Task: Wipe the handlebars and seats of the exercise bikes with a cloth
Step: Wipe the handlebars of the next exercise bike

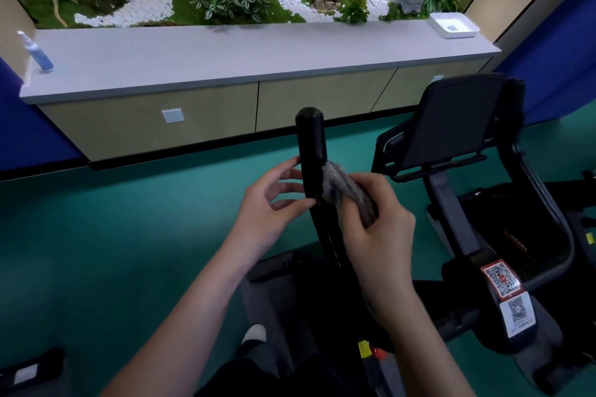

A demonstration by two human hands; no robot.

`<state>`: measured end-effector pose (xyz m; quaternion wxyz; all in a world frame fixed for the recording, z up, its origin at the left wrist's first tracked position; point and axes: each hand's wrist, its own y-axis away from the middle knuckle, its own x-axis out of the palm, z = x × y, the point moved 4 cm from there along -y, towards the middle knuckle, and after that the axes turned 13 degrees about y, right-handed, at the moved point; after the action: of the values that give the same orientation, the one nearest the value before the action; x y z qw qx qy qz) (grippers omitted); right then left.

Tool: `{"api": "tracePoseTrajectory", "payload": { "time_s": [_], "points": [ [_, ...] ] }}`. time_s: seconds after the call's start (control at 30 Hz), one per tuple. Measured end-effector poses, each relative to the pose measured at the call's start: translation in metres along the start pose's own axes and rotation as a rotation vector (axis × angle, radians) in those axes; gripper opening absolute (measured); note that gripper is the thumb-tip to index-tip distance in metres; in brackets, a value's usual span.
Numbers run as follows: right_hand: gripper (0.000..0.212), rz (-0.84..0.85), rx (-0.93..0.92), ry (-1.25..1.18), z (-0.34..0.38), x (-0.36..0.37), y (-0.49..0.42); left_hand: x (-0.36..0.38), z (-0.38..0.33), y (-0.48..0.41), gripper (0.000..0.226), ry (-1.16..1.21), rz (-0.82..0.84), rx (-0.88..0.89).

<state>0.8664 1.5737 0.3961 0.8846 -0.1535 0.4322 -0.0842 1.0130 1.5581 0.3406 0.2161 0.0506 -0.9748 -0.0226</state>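
Note:
A black upright handlebar [311, 142] of an exercise machine rises in the middle of the view. My right hand [380, 229] grips a bunched grey cloth [346, 188] and presses it against the bar's right side. My left hand [272, 203] sits at the bar's left side, its fingertips touching the bar, fingers loosely curved. To the right stands the machine's black console [451, 126] on its post.
A long cabinet with a grey top [251, 51] runs along the back, with a blue spray bottle [37, 53] at its left end and a white tray [453, 26] at its right. Plants and white pebbles lie behind. Green floor [113, 235] spreads left.

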Motion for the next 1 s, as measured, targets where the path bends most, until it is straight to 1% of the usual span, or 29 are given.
{"api": "tracePoseTrajectory", "payload": {
  "time_s": [0.07,0.1,0.23,0.3,0.33,0.4,0.47,0.5,0.57,0.63,0.7,0.8,1.0],
  "points": [
    [0.022,-0.053,-0.102,0.049,0.015,0.006,-0.003,-0.001,-0.002,0.001,0.058,-0.011,0.020,0.003],
    [0.023,-0.049,-0.128,0.066,0.018,0.009,-0.005,-0.001,-0.003,0.001,0.057,-0.026,0.029,0.011],
    [0.028,0.096,-0.150,0.124,0.008,0.002,0.002,-0.006,-0.009,-0.005,0.045,-0.110,0.012,0.048],
    [0.029,0.159,-0.103,0.128,-0.001,-0.007,0.010,-0.006,-0.014,-0.009,0.041,-0.183,-0.008,0.100],
    [0.027,0.166,-0.060,0.106,-0.004,-0.010,0.012,-0.006,-0.018,-0.010,0.044,-0.278,-0.013,0.170],
    [0.020,0.108,0.035,0.048,-0.008,-0.014,0.009,-0.004,-0.031,-0.010,0.052,-0.611,0.029,0.426],
    [0.018,0.003,0.106,0.014,-0.006,-0.013,0.000,0.001,-0.039,-0.006,0.051,-0.965,0.126,0.713],
    [0.019,-0.040,0.120,0.006,-0.003,-0.011,-0.005,0.004,-0.041,-0.005,0.048,-1.081,0.182,0.815],
    [0.022,-0.076,0.120,0.037,0.002,-0.003,-0.012,0.007,-0.041,-0.005,0.041,-1.217,0.274,0.902],
    [0.024,-0.034,0.109,0.081,0.004,0.006,-0.011,0.008,-0.040,-0.009,0.037,-1.280,0.340,0.906],
    [0.024,0.031,0.109,0.057,0.001,0.009,-0.006,0.008,-0.040,-0.014,0.036,-1.318,0.395,0.905],
    [0.024,0.113,0.107,0.033,-0.007,0.002,0.007,0.007,-0.040,-0.019,0.036,-1.344,0.427,0.915],
    [0.026,0.225,0.159,0.003,-0.022,-0.026,0.036,0.009,-0.039,-0.022,0.032,-1.171,0.413,0.873]
  ]
}}
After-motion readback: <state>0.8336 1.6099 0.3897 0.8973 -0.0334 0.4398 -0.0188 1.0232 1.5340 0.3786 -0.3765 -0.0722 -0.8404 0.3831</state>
